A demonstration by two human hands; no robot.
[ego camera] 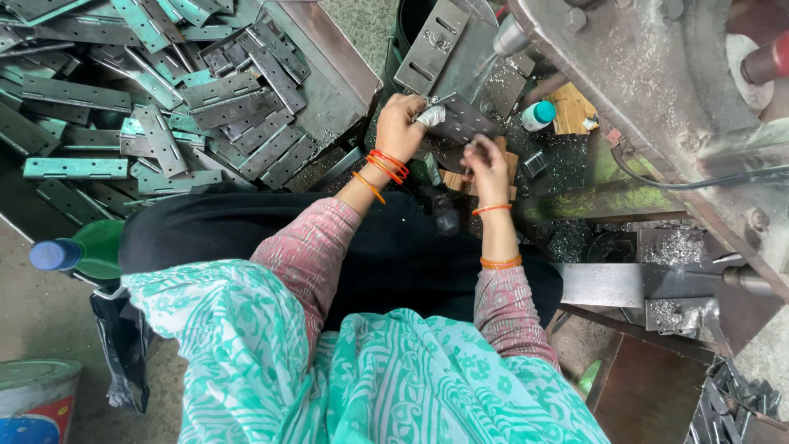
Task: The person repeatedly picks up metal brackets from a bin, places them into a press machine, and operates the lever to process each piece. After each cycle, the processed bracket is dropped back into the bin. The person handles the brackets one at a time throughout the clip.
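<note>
Workshop floor littered with metal swarf is seen from above, with a drill machine (657, 74) at right and a heap of flat hinge plates (156, 107) at left. One grey hinge plate (460, 122) is held under the drill bit (509, 37); the left hand (400, 125), fingers pinched on a rag at its edge, steadies it. The right hand (486, 168) rests just below, fingers curled, what they grip cannot be told. The plate is judged stiff, fairly heavy, oily and sharp-edged, best gripped at the long edges.
</note>
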